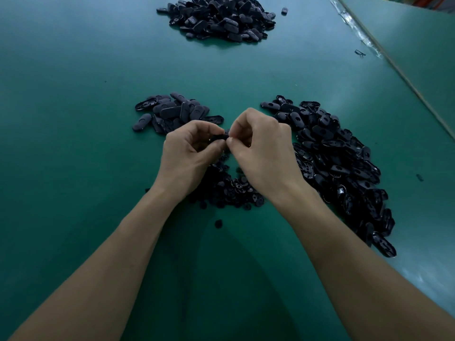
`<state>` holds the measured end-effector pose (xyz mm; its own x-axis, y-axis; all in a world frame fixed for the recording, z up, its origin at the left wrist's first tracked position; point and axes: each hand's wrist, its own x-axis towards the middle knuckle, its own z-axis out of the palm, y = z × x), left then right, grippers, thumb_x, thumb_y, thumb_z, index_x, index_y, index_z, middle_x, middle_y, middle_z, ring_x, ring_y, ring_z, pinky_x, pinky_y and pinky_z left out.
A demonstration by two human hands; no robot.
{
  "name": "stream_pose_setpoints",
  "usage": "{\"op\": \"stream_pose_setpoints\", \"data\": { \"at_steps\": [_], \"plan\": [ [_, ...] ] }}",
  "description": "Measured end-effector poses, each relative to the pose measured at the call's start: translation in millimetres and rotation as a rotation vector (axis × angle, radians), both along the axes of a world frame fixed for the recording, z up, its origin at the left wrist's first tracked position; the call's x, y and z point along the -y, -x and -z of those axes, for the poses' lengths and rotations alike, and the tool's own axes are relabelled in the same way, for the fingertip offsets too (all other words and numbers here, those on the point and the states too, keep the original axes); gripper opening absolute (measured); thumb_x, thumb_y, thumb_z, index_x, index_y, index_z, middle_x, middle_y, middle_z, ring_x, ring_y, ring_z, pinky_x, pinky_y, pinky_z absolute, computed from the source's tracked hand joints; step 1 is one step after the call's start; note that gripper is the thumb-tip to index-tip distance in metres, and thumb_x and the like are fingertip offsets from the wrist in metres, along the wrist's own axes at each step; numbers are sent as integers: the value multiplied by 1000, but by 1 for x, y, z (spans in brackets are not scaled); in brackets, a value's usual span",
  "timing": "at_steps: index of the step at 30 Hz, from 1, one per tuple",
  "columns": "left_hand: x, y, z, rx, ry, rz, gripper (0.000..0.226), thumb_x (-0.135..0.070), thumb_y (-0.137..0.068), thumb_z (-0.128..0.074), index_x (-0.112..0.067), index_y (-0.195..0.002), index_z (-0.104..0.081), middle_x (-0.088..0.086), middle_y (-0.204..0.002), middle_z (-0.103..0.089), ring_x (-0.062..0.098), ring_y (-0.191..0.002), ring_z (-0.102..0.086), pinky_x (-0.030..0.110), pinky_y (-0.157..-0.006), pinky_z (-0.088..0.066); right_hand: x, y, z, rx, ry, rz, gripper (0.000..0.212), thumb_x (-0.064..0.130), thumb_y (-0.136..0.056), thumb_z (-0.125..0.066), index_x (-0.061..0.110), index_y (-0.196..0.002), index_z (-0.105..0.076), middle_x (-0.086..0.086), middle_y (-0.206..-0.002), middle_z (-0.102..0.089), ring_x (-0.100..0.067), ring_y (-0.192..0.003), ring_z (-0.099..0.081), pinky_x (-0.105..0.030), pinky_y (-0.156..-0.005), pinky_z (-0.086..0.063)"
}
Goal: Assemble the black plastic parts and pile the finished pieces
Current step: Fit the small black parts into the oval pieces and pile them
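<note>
Setting: a green table point(73, 119) seen from above; two bare forearms reach in from 6 o'clock and meet at the middle of the view.
Left hand point(189, 148): fingers curled, thumb and forefinger pinching the left end of a small black part point(220, 137).
Right hand point(261, 146): fingers curled, thumb and forefinger tips pinching the right end of the same part; the fingertips of the two hands nearly touch.
Held part: raised above the table between the two hands; mostly hidden by fingers, so its shape cannot be told.
Far pile point(219, 18): at 12 o'clock, well apart from the hands; a rounded heap of black oval pieces.
Left pile point(172, 112): at 11 o'clock from the hands, just beyond the left knuckles; smooth black oval pieces, lying mostly flat.
Right pile point(339, 163): a long heap running from 1 o'clock to 4 o'clock beside the right hand and forearm; glossy black oval shells, many with a hole in them.
Small pieces point(231, 190): at 6 o'clock from the hands, between and under the wrists; a low heap of small roundish black bits.
Stray piece point(218, 223): alone on the table, just nearer than that heap.
</note>
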<state>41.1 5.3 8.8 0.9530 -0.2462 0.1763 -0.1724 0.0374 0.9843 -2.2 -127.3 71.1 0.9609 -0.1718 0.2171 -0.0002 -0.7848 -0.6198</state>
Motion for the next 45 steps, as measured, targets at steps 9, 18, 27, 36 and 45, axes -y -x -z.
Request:
{"op": "stream_pose_setpoints", "data": {
  "at_steps": [9, 18, 27, 36, 45],
  "plan": [
    [-1, 0, -2, -90, 128, 12, 24, 1, -86, -74, -19, -97, -68, -4, -80, -76, 6, -69, -67, 18, -66, -55, 20, -7, 8, -93, -246, -89, 18, 10, -88, -74, 16, -105, -77, 8, -88, -74, 1, -81, -69, -21, -86, -57],
    [0, 0, -2, -132, 177, -4, 24, 6, -80, -75, -13, -94, -71, -4, -78, -77, 8, -74, -71, 19, -70, -57, 24, -11, 5, -98, -234, -99, 10, 15, -84, -75, 25, -85, -75, 12, -71, -72, 5, -66, -67, -11, -63, -50],
    [1, 0, -1, -139, 170, -11, 23, 8, -80, -75, -12, -92, -72, -2, -76, -77, 9, -68, -71, 19, -68, -57, 24, -13, 4, -127, -248, -80, 10, 15, -81, -75, 25, -79, -73, 13, -65, -69, 6, -60, -64, -12, -61, -48],
    [-2, -1, 0, -131, 176, -66, 22, 5, -77, -80, -16, -83, -73, 1, -69, -74, 11, -62, -70, 21, -63, -57, 27, -13, 9, -145, -304, -120, 8, 16, -85, -76, 20, -91, -78, 12, -69, -71, 4, -64, -66, -16, -65, -49],
    [-1, -3, 1, -129, 236, -134, 17, 3, -87, -72, -12, -94, -68, 0, -74, -73, 13, -67, -69, 23, -69, -56, 32, -20, 11, -131, -241, -19, 17, 21, -96, -65, 18, -109, -74, 11, -88, -73, 0, -75, -68, -11, -71, -54]
  ]
}}
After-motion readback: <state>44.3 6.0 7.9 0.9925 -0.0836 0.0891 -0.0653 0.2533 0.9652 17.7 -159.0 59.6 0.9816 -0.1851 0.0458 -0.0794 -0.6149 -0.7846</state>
